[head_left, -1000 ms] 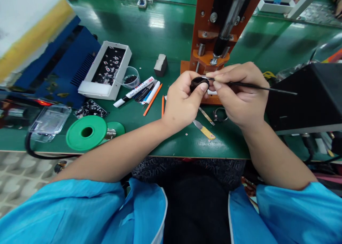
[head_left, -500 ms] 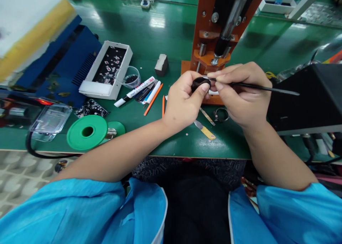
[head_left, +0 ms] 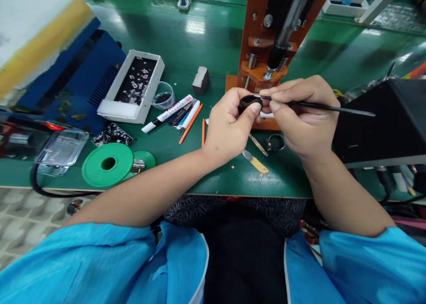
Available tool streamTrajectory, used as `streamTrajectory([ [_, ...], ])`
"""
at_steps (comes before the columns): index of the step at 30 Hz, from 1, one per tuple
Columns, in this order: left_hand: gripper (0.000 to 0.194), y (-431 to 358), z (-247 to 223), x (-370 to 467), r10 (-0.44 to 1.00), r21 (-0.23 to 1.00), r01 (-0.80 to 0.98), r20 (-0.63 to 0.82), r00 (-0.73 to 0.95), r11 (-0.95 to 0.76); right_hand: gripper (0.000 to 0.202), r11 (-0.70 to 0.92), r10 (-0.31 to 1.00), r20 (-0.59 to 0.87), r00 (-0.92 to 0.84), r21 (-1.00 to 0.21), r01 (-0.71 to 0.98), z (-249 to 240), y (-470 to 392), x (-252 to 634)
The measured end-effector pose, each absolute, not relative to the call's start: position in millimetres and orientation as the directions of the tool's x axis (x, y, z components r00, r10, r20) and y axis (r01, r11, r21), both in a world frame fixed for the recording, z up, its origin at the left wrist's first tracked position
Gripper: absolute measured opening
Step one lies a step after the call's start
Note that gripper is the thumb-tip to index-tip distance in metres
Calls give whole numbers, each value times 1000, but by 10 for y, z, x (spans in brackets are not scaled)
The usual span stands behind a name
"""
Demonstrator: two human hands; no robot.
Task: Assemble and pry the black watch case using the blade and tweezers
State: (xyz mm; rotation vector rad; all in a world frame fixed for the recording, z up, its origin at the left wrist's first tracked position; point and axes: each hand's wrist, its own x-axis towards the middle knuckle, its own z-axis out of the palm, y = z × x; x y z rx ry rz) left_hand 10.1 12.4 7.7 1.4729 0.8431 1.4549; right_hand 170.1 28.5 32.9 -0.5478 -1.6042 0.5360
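Note:
My left hand [head_left: 229, 124] is closed on a round black glossy part [head_left: 249, 103], thumb across its front. In my right hand [head_left: 306, 113] a thin dark tool [head_left: 319, 107] is pinched between thumb and fingers; its tip end meets the upper right edge of the round part, and the exact contact is too small to make out. Both hands are close together in front of the orange press [head_left: 251, 42]. Under them on the green table [head_left: 219, 175] lie a yellow-handled blade [head_left: 255, 162] and a dark ring [head_left: 275, 142].
On the left are a white box of small parts [head_left: 151, 86], a clear cup [head_left: 163, 95], several pens [head_left: 176, 111] and a green spool [head_left: 93, 164]. A grey block [head_left: 200, 80] sits behind them. A black box [head_left: 382, 122] stands at right.
My right hand and the thin tool have shifted very slightly to the right. My left hand still holds the round part in nearly the same place.

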Motion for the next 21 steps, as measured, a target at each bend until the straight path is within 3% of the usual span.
streamTrajectory([
  [11, 51, 117, 107, 99, 890, 891, -78, 453, 60, -448, 22, 743, 669, 739, -78, -664, 82, 322, 268, 1707],
  [16, 55, 119, 104, 100, 889, 890, -27, 456, 40, -455, 19, 777, 629, 769, -117, -628, 47, 328, 283, 1703],
  [21, 49, 128, 93, 89, 888, 890, -84, 453, 73, -447, 21, 758, 651, 755, -78, -652, 18, 344, 291, 1695],
])
